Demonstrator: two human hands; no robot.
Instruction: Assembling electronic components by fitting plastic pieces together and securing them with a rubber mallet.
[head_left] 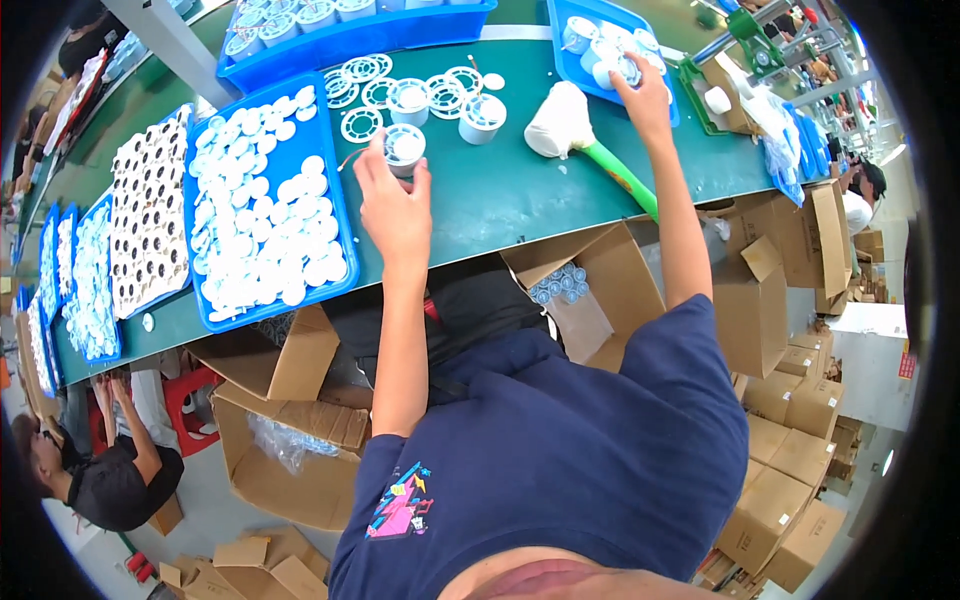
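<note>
My left hand [397, 218] has its thumb and fingers around a white cylindrical housing [405, 145] with a spoked ring on top, on the green bench. A thin reddish wire shows beside its fingers. Two similar housings stand just beyond, one of them a white housing [482, 118] to the right. Loose white spoked rings [361, 125] lie around them. At the far right, my right hand [648, 100] reaches into a blue tray [570, 68], its fingers on a white housing [628, 70] among several others. Between my hands lies a mallet [560, 120] with a white-wrapped head and green handle.
A blue tray [284, 156] of white discs lies left, beside a pale tray [150, 210] with dark holes. A blue bin [400, 25] of housings stands at the back. A green press [755, 50] is at right. Open cartons [620, 265] sit below the bench edge. Another person [125, 480] sits at left.
</note>
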